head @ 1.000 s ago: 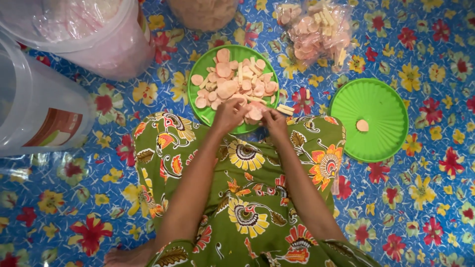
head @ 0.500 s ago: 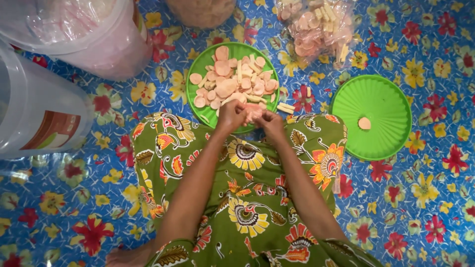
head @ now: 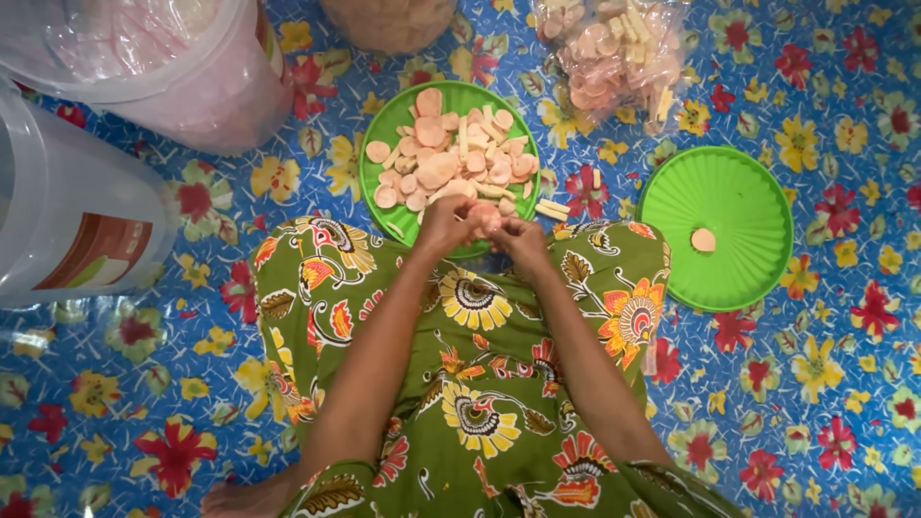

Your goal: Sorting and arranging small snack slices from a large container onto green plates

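Note:
A green plate (head: 384, 129) holds several pale pink round crackers (head: 432, 129) and short cream sticks. At its near rim my left hand (head: 443, 225) and my right hand (head: 523, 240) meet, fingers pinched together around a small stack of pink crackers (head: 487, 219). To the right lies a second green plate (head: 758, 230) with a single cracker (head: 703, 240) on it. My lap is covered by green patterned cloth (head: 480, 384).
A clear bag of crackers (head: 609, 58) lies at the top right. A pink tub (head: 163, 67) and a clear plastic container (head: 67, 221) stand at the left. Another container (head: 389, 21) sits at the top. A few loose sticks (head: 552, 208) lie on the blue floral mat (head: 844, 384).
Both hands have drawn slightly back from the plate's middle toward its near rim, closing together on the crackers. The view has shifted a little.

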